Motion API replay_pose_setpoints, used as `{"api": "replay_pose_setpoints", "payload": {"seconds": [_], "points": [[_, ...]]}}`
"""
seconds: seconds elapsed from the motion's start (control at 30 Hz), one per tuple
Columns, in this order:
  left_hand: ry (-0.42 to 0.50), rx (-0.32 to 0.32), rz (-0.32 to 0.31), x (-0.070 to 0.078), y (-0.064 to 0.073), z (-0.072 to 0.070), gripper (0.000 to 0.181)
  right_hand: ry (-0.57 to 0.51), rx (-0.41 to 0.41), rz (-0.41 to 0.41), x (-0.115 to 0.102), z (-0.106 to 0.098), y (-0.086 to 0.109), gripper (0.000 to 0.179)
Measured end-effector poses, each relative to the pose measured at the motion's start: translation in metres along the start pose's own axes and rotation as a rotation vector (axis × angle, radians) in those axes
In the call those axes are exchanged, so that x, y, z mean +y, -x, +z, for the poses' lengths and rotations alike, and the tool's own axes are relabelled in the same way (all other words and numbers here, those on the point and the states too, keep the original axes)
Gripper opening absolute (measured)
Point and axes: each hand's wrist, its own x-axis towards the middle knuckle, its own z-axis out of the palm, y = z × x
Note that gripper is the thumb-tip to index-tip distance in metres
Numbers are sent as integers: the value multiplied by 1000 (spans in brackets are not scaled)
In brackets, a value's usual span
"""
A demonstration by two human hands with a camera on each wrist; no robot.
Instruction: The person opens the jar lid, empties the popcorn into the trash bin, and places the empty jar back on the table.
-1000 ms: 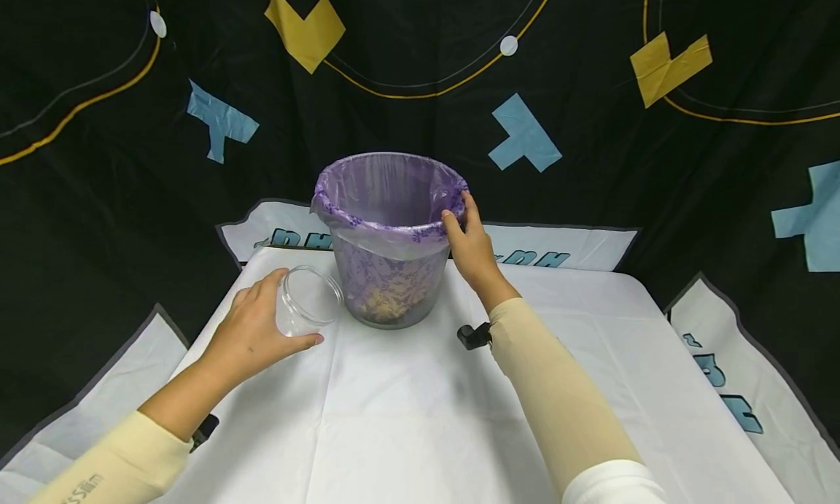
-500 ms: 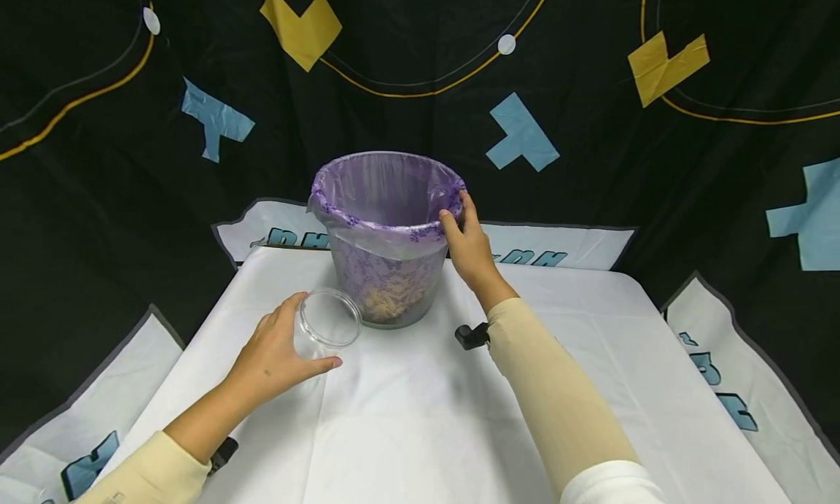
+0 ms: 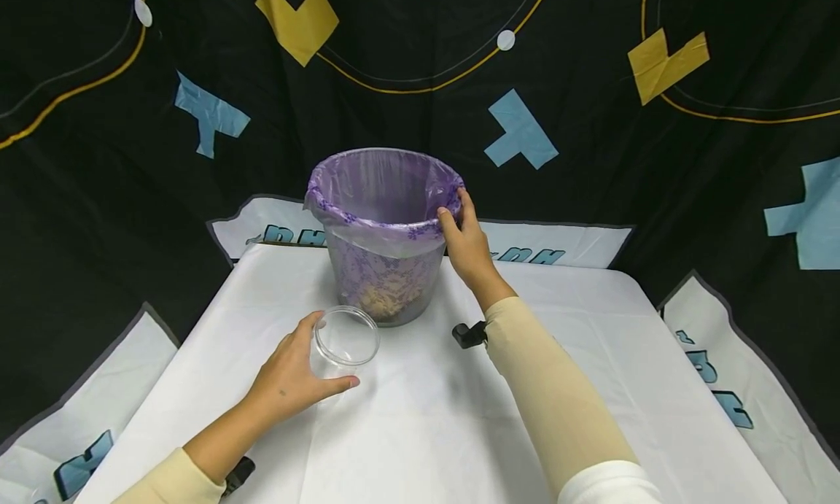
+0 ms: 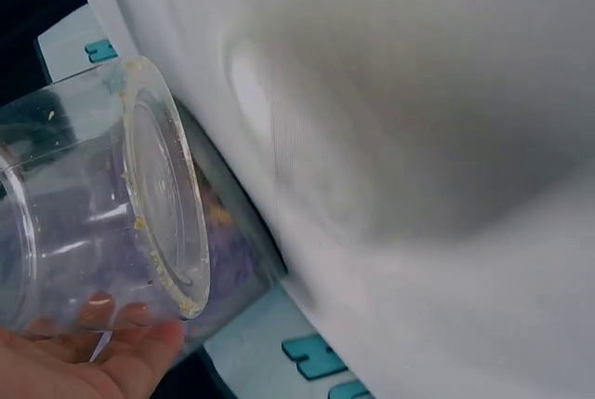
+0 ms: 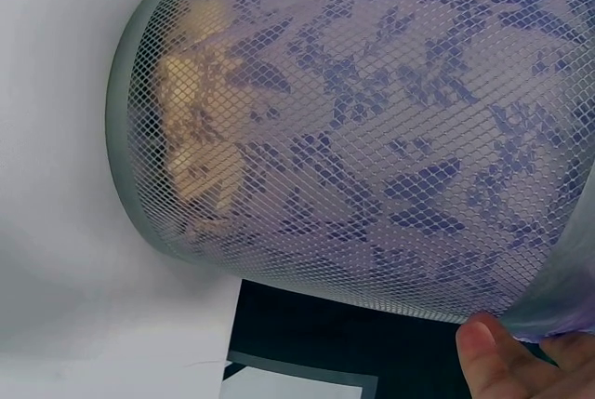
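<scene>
My left hand [image 3: 295, 376] holds a clear plastic jar [image 3: 348, 336] over the table, low and in front of the bin. In the left wrist view the jar [image 4: 79, 204] lies on its side in the grip, with yellowish crumbs stuck round its base edge. With thumb and fingers, my right hand [image 3: 471, 249] grips the right rim of a mesh trash bin [image 3: 367, 263]. A purple patterned bag [image 3: 394, 187] lines the bin and folds over its rim. Pale yellow bits [image 5: 200, 120] show through the mesh near the bottom in the right wrist view.
A white cloth covers the table [image 3: 420, 424], and the bin stands near its back edge. Behind hangs a black curtain [image 3: 407, 121] with blue and gold tape pieces. White lettered banners [image 3: 558, 241] border the table.
The left hand has brought the jar to the right and nearer to me, away from the bin's left side. My right hand stays on the rim; the whole view has shifted slightly.
</scene>
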Motion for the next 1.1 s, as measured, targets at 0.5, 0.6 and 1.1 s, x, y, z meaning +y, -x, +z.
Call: {"api": "replay_pose_setpoints", "payload": {"seconds": [0.5,0.6,1.1], "points": [[155,-106,65,22,4,30,124,-5,6,19,0,1,1,76],[207,-136,74,28,3,37,123,0,10,21,0,1,0,77],[323,-237,227,55,8,78,120,0,14,21,0,0,-1,77]]}}
